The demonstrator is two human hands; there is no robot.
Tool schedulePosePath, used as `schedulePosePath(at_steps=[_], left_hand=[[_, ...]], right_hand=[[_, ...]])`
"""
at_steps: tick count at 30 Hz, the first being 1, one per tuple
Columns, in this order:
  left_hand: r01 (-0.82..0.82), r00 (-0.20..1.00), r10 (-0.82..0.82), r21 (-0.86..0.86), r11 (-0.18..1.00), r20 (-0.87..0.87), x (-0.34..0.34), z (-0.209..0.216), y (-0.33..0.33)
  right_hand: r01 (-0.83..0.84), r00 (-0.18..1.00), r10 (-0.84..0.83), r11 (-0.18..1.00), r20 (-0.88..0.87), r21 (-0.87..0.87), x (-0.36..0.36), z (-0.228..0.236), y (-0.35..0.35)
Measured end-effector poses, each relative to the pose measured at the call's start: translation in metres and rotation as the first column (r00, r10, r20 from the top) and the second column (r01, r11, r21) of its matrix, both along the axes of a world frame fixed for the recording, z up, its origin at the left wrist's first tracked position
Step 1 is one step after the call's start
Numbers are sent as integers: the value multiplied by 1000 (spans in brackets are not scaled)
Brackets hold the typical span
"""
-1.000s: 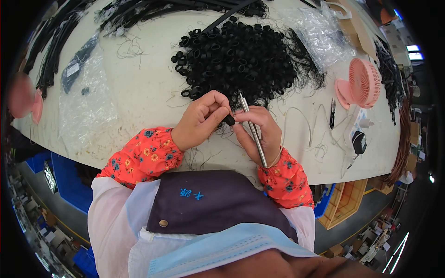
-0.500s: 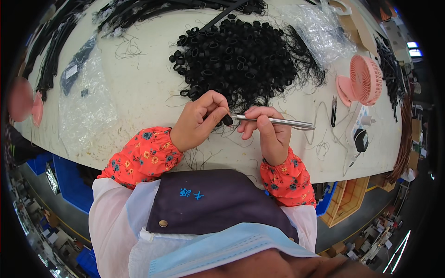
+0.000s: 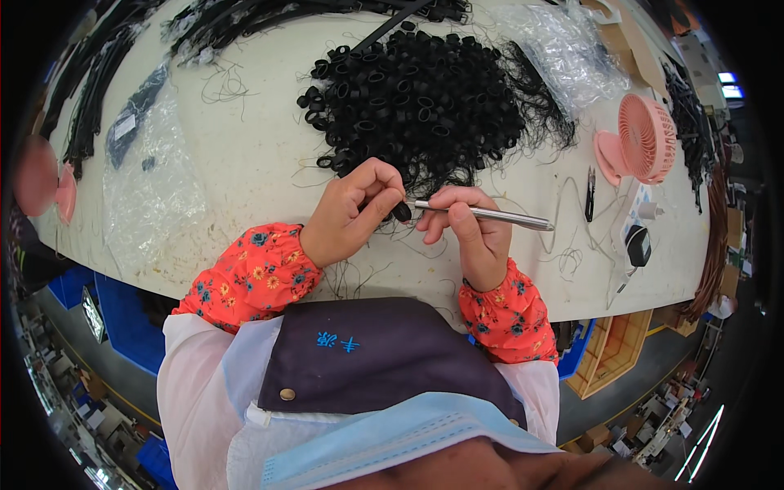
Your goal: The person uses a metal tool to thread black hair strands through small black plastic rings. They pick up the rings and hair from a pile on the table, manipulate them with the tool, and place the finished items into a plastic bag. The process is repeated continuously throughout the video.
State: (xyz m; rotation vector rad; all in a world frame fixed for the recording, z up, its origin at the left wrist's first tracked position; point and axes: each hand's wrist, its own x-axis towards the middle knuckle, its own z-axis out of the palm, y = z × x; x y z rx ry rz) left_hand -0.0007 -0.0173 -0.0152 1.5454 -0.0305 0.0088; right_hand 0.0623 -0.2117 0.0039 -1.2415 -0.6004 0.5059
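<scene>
My left hand [image 3: 357,211] pinches a small black loop [image 3: 401,212] between thumb and fingers, just in front of the pile. A slim silver pen-shaped tool [image 3: 514,218] lies in the closed fingers of my right hand [image 3: 469,229]. Its narrow tip points left and reaches the loop at my left fingertips; whether it touches cannot be made out. Beyond both hands rises a large heap of black loops [image 3: 416,98], with loose black threads trailing from its near and right sides.
A pink fan [image 3: 645,139] stands at the right, near a black-handled slim tool [image 3: 590,196] and a power strip [image 3: 633,216] with cords. Clear plastic bags [image 3: 151,192] lie left and back right. Black straps [image 3: 318,12] line the far edge of the white table [image 3: 253,155].
Almost nothing differs. My right hand and the silver tool have shifted very slightly; the left hand keeps its pinch on the loop.
</scene>
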Motion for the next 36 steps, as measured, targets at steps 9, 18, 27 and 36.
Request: schedulePosePath(at_steps=[9,18,27,36], left_hand=[[-33,999,33,6,999,1,0,1,-1],[-65,996,55,-156,986,-66,0,8,-7],[90,934,-163,-234,968,-316,3,17,-6],[44,985,-91,-294,955,-146,0,2,-9]], right_hand=[[184,933,-137,976,334,-114,-2,-3,7],[415,681,-229,903,696,-109,4,-8,11],[423,732,-296,904,614,-69,1,-17,12],[298,946,-277,947,168,-118,-8,-6,14]])
